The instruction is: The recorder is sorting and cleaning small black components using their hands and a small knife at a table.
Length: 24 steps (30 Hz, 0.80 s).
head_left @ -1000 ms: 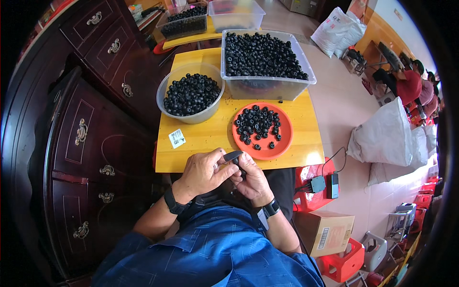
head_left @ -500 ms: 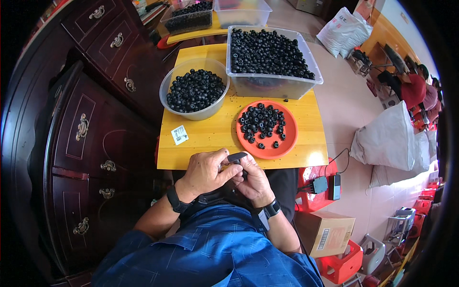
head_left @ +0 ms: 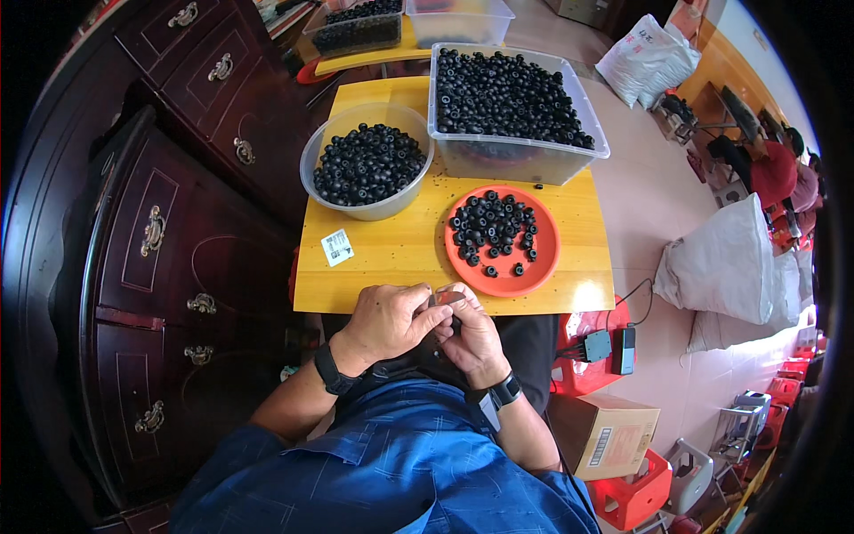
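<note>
**Hands meet at the table's near edge**

Low in the middle of the frame, the left hand [head_left: 391, 319] and right hand [head_left: 470, 334] press together, fingers curled round a small dark part [head_left: 442, 299] that is mostly hidden. Just above lies the yellow table [head_left: 400, 258]. On it sit an orange plate [head_left: 544, 258] of black rings, then a round bowl [head_left: 313, 160] and a clear tub [head_left: 516, 158], both full of them.

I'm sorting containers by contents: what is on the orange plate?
The orange plate holds a loose heap of small black ring-shaped pieces, a few strays lying nearer its front rim. Whatever lies beneath the heap is covered.
</note>
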Motion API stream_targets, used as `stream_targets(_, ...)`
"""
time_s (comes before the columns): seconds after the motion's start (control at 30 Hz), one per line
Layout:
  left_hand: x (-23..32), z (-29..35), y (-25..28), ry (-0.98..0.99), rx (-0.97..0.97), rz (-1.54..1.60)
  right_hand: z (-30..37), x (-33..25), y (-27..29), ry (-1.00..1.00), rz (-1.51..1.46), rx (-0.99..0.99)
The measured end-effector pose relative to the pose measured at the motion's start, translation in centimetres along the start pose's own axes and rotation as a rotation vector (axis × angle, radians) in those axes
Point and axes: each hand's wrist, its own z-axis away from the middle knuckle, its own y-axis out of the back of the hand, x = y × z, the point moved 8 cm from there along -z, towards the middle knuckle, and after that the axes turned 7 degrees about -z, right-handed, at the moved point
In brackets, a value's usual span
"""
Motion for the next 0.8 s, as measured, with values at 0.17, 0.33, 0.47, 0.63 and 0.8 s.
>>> stream_targets(0.17, -0.7, -0.1, 0.8, 0.074, 0.029, 0.110, 0.1, 0.3, -1.2, -0.042, -0.081, -0.029)
stream_targets(0.33, -0.7, -0.3, 1.1, 0.072, 0.057, 0.153, 0.2, 0.1, -1.6, -0.055, -0.074, -0.003)
stream_targets(0.47, -1.1, -0.2, 0.4, 0.089, 0.019, 0.219, 0.2, 0.1, -1.6, -0.053, -0.040, -0.015)
stream_targets(0.63, -1.7, -0.3, -0.3, 0.118, -0.033, 0.452, 0.3, -0.2, -1.5, -0.027, 0.059, -0.034)
stream_targets(0.8, -3.3, 0.2, -2.2, 0.199, -0.106, 0.673, 0.4, -0.1, -1.9, -0.062, 0.045, -0.055)
